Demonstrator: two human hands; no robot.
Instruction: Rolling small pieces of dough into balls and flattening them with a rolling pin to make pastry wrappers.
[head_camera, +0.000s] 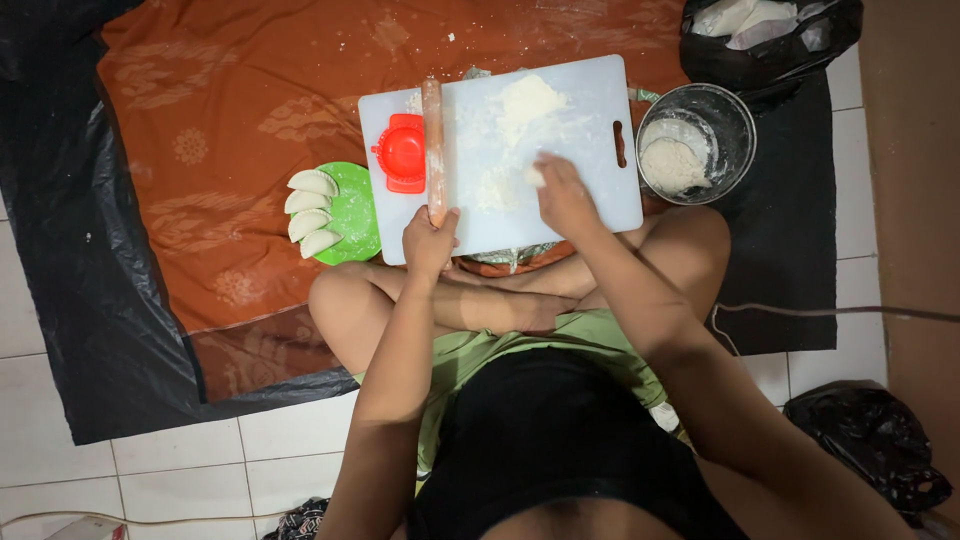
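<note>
My left hand (430, 240) grips the rolling pin (433, 150) lying on the white cutting board (600, 190), beside the red dumpling press (403, 152). My right hand (562, 192) pinches a dough piece (535, 176) mid-board, flouring it; rolling it flat likely comes next.

My right grip (562, 192) is blurred, so the small pale lump of dough (535, 176) under its fingertips has no clear shape. My left grip (430, 240) hides the near end of the long wooden rolling pin (433, 140). The crumpled black plastic bag (765, 35) is cut off by the top edge, its white contents unclear. My knees hide the white plastic cutting board's (560, 215) near edge.
</note>
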